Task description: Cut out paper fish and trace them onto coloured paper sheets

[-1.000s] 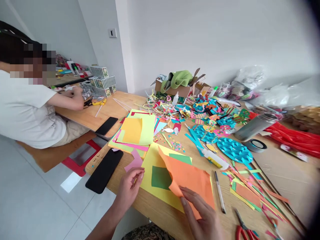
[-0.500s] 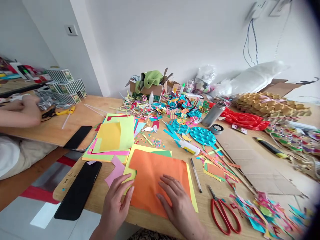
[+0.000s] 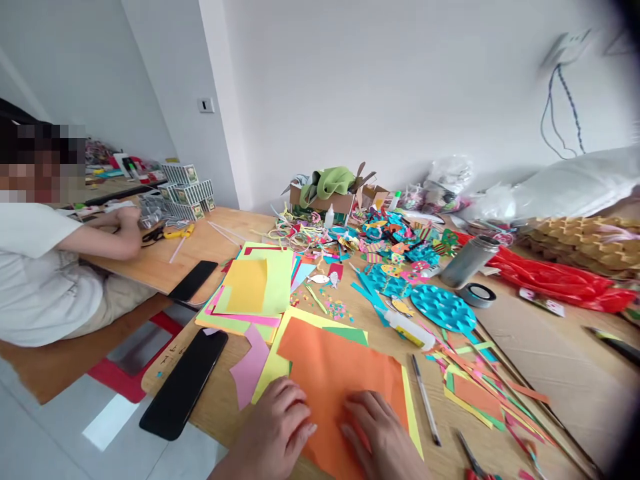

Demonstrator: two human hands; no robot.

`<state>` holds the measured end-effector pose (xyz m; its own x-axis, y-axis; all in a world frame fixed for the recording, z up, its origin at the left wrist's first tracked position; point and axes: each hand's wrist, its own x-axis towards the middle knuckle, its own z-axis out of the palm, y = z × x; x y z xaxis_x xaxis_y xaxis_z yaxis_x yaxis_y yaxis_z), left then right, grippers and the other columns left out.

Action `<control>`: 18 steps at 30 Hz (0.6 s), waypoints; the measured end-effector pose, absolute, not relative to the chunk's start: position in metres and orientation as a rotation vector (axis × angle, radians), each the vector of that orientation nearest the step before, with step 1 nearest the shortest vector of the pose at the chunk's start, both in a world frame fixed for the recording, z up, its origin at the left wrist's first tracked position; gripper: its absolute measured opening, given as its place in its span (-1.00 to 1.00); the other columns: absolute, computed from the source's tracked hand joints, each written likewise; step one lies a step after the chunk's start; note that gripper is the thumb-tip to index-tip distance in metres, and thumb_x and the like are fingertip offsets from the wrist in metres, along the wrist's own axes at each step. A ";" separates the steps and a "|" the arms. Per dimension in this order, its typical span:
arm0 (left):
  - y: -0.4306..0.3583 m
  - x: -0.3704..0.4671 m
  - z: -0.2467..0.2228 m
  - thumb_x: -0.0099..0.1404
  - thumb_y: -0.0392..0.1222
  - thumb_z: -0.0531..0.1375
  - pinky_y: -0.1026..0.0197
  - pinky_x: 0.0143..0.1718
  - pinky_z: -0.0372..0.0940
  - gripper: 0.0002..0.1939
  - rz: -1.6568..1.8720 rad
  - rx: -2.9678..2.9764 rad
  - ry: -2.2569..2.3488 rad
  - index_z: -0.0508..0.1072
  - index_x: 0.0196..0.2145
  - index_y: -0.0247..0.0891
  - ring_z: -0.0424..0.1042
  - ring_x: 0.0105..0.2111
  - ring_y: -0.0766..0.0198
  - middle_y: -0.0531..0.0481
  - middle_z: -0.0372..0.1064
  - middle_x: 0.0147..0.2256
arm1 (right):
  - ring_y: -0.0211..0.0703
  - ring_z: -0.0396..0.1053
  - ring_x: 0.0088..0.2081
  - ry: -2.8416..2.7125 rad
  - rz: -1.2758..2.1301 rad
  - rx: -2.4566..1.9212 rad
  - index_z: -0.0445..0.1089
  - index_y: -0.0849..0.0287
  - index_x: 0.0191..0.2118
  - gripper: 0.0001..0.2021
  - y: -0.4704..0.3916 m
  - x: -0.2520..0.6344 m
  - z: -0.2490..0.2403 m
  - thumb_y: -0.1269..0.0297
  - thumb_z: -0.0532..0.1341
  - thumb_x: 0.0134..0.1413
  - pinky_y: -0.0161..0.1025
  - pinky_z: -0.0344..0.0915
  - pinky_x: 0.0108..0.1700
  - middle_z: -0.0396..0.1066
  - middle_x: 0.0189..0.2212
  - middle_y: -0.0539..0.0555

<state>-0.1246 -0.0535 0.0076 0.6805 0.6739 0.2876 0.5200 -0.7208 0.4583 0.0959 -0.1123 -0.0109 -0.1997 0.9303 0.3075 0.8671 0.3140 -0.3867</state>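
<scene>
An orange sheet of paper point(image 3: 335, 373) lies over yellow and green sheets at the table's front edge. My left hand point(image 3: 280, 427) rests at the sheet's left edge, its fingers curled and slightly apart, gripping nothing visible. On the right part of the sheet lies my right hand point(image 3: 377, 427), fingers bent and spread, nothing held. A pink paper piece point(image 3: 250, 363) is left of the orange sheet, and a pen point(image 3: 426, 400) is to its right. Red-handled scissors point(image 3: 473, 460) show partly at the bottom edge.
A black phone point(image 3: 185, 383) lies at the left front, beside stacked coloured paper point(image 3: 277, 270). Farther back are a glue bottle point(image 3: 410, 330), blue ovals point(image 3: 443, 308), a metal flask point(image 3: 470, 260) and paper scraps. A person point(image 3: 45, 267) sits at the left.
The view has swung left, bringing the seated person's upper body into sight. My left hand has come onto the orange sheet's left edge, its fingers more curled. The right hand remains on the sheet.
</scene>
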 end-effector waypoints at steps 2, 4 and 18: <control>-0.053 -0.122 0.007 0.26 -0.35 0.11 0.10 -0.11 0.34 -0.87 0.505 2.551 0.957 0.43 -0.39 -0.22 0.35 -0.16 0.15 -0.06 0.38 -0.26 | -0.02 0.44 -0.15 -2.114 0.236 -1.591 0.41 0.11 -0.13 -0.80 -0.115 0.100 -0.003 0.42 0.14 0.15 -0.11 0.46 -0.14 0.46 -0.20 0.14; -0.050 -0.120 0.007 0.27 -0.35 0.08 0.13 -0.13 0.33 -0.84 0.415 2.563 0.953 0.44 -0.39 -0.22 0.35 -0.17 0.16 -0.06 0.37 -0.24 | -0.03 0.42 -0.09 -2.072 0.237 -1.605 0.41 0.11 -0.10 -0.80 -0.118 0.115 0.006 0.39 0.13 0.18 -0.13 0.43 -0.10 0.46 -0.17 0.15; -0.019 -0.079 0.068 0.37 -0.22 -0.03 0.17 -0.23 0.21 -0.71 -0.094 2.587 0.809 0.47 -0.37 -0.21 0.37 -0.27 0.19 -0.02 0.38 -0.32 | 0.10 0.37 -0.03 -2.093 -0.074 -2.298 0.41 0.21 -0.04 -0.69 -0.141 0.294 0.017 0.42 0.18 0.05 -0.01 0.29 -0.01 0.45 -0.09 0.25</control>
<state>-0.0791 -0.0195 0.0679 0.8278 0.5289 -0.1873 0.5577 -0.7393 0.3773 0.2935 -0.1407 0.0175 0.0926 0.9941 0.0569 0.9956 -0.0932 0.0082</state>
